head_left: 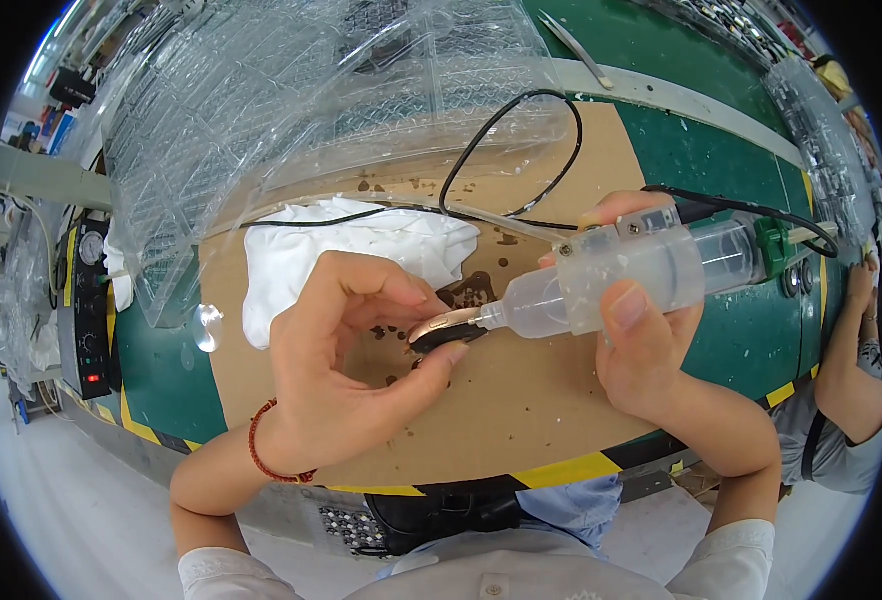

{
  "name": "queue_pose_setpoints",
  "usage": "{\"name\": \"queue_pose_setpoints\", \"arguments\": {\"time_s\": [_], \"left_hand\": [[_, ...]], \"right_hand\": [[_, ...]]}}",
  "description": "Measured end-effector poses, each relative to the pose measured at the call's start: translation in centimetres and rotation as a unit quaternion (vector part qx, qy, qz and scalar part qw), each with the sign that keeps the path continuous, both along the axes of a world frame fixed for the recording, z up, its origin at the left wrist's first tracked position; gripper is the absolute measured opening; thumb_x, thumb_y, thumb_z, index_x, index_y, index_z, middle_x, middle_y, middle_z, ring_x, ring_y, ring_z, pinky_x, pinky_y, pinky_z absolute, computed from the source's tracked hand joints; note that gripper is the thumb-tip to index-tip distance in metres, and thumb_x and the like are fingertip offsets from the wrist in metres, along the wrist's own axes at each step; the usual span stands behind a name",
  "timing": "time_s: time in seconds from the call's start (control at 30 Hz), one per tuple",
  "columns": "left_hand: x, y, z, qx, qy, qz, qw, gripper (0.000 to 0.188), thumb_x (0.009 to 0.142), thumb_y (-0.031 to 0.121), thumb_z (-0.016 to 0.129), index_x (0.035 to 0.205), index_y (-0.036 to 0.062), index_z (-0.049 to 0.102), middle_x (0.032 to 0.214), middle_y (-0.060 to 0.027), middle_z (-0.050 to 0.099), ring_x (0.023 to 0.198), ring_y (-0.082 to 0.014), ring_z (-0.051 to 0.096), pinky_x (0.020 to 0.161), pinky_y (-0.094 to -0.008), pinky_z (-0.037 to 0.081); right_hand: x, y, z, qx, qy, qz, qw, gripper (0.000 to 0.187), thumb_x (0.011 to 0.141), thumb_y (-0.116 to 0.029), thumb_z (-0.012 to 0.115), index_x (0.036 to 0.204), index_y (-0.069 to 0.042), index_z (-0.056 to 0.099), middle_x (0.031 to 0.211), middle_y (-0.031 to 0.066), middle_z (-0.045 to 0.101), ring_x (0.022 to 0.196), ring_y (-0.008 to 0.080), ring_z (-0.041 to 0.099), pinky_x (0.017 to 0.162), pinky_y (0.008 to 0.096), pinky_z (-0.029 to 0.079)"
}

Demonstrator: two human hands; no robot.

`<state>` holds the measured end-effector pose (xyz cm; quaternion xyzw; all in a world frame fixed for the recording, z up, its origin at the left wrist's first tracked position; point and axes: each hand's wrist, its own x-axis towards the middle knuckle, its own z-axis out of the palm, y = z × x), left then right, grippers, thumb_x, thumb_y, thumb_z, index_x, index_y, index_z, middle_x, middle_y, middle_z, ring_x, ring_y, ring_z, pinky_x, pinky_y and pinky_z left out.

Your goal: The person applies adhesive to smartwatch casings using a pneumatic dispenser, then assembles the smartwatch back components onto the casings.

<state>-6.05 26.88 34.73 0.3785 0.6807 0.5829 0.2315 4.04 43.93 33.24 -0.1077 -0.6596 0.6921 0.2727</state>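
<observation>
Between the thumb and fingers of my left hand (346, 355) is a small rounded watch case (448, 327), gold along its side and black underneath. My right hand (646, 340) is wrapped round a translucent dispensing syringe (551, 300) in a milky plastic holder. The syringe lies nearly level, and its tip meets the edge of the watch case. A green clamp (773, 248) with a black cable closes the syringe's far right end. Beyond my left hand lies a crumpled white cloth (361, 255).
Brown cardboard (521, 420) with dark stains covers the green bench. Clear plastic trays (341, 110) are stacked at the back left. A black cable (506, 105) loops behind my hands. Tweezers (576, 50) lie at the back. A black dispenser box (88, 300) stands left; another person's arm (849, 345) is at right.
</observation>
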Motion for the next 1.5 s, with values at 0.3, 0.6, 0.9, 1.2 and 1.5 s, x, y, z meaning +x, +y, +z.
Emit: {"name": "queue_pose_setpoints", "arguments": {"time_s": [0.3, 0.6, 0.9, 1.2, 1.5], "left_hand": [[0.02, -0.11, -0.08, -0.019, 0.009, 0.001, 1.0, 0.041, 0.066, -0.011, 0.064, 0.097, 0.0015, 0.042, 0.094, -0.0082, 0.051, 0.087, -0.0143, 0.057, 0.078, -0.0256, 0.047], [-0.32, 0.55, -0.35, 0.007, 0.135, 0.026, 0.99, 0.031, 0.061, -0.006, 0.065, 0.091, -0.0019, 0.062, 0.082, -0.0079, 0.057, 0.07, -0.0125, 0.057, 0.062, -0.0212, 0.046], [-0.46, 0.46, -0.61, 0.019, 0.135, 0.026, 0.99, 0.026, 0.06, -0.003, 0.067, 0.086, -0.0023, 0.062, 0.08, -0.0096, 0.058, 0.066, -0.0127, 0.055, 0.057, -0.0208, 0.042], [-0.1, 0.51, -0.26, 0.023, 0.055, 0.036, 0.998, 0.024, 0.064, -0.006, 0.066, 0.086, -0.0047, 0.059, 0.082, -0.0092, 0.059, 0.074, -0.0131, 0.059, 0.069, -0.0232, 0.052], [-0.18, 0.18, -0.18, 0.012, 0.029, -0.001, 1.0, 0.026, 0.068, -0.004, 0.066, 0.09, -0.006, 0.054, 0.085, -0.0099, 0.06, 0.076, -0.0124, 0.061, 0.07, -0.0246, 0.051]], "right_hand": [[0.18, 0.02, 0.55, -0.02, -0.033, 0.012, 0.999, 0.052, 0.074, -0.036, 0.057, 0.106, 0.002, 0.042, 0.106, 0.0103, 0.042, 0.086, 0.0183, 0.054, 0.072, 0.0341, 0.051], [-0.07, 0.04, 0.28, -0.017, -0.013, 0.005, 1.0, 0.054, 0.074, -0.036, 0.057, 0.109, 0.002, 0.041, 0.109, 0.0108, 0.042, 0.084, 0.0218, 0.058, 0.072, 0.0343, 0.05], [0.04, 0.34, 0.47, -0.013, -0.037, 0.017, 0.999, 0.053, 0.075, -0.037, 0.056, 0.107, 0.003, 0.043, 0.108, 0.0113, 0.043, 0.083, 0.0224, 0.059, 0.07, 0.0337, 0.05], [-0.02, 0.29, 0.41, -0.019, -0.027, 0.011, 0.999, 0.053, 0.074, -0.037, 0.056, 0.106, 0.003, 0.043, 0.108, 0.0112, 0.043, 0.083, 0.0227, 0.059, 0.07, 0.0338, 0.05], [0.02, 0.24, 0.43, -0.01, -0.03, 0.011, 0.999, 0.053, 0.074, -0.037, 0.056, 0.107, 0.003, 0.043, 0.108, 0.0113, 0.043, 0.083, 0.0231, 0.059, 0.07, 0.0345, 0.05]]}}
